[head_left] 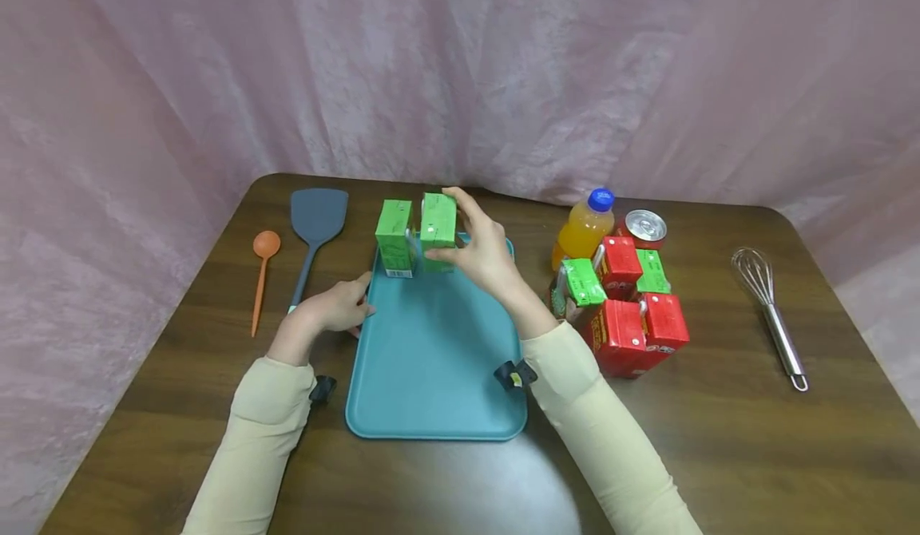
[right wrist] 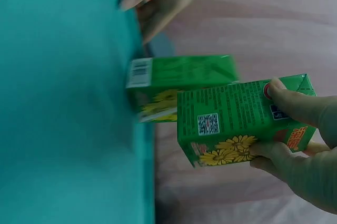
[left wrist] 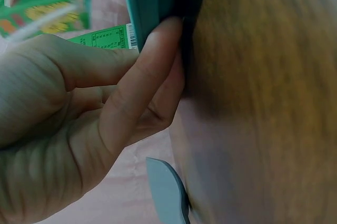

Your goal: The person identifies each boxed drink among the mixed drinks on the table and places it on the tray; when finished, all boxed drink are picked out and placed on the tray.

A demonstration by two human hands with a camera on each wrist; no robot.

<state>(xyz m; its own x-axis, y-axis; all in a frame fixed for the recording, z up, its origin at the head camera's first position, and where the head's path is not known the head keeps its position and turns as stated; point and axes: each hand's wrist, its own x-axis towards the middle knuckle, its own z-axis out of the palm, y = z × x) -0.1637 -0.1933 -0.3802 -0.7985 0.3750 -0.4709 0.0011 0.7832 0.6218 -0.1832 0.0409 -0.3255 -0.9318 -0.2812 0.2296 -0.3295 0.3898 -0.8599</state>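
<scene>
My right hand (head_left: 485,251) grips a green drink carton (head_left: 438,223) between thumb and fingers, over the far end of the teal tray (head_left: 438,375). The right wrist view shows that carton (right wrist: 231,121) upright relative to the tray, its base apart from the surface. Beside it a second green carton (head_left: 395,235) stands on the tray's far left corner. With my left hand (head_left: 338,305) I pinch the tray's left rim; in the left wrist view the fingers (left wrist: 139,87) close around that rim.
To the left lie an orange spoon (head_left: 265,246) and a grey-blue spatula (head_left: 319,212). Right of the tray stand an orange juice bottle (head_left: 584,231), a can (head_left: 645,227), red cartons (head_left: 618,335) and green cartons (head_left: 584,281). A whisk (head_left: 776,323) lies farther right.
</scene>
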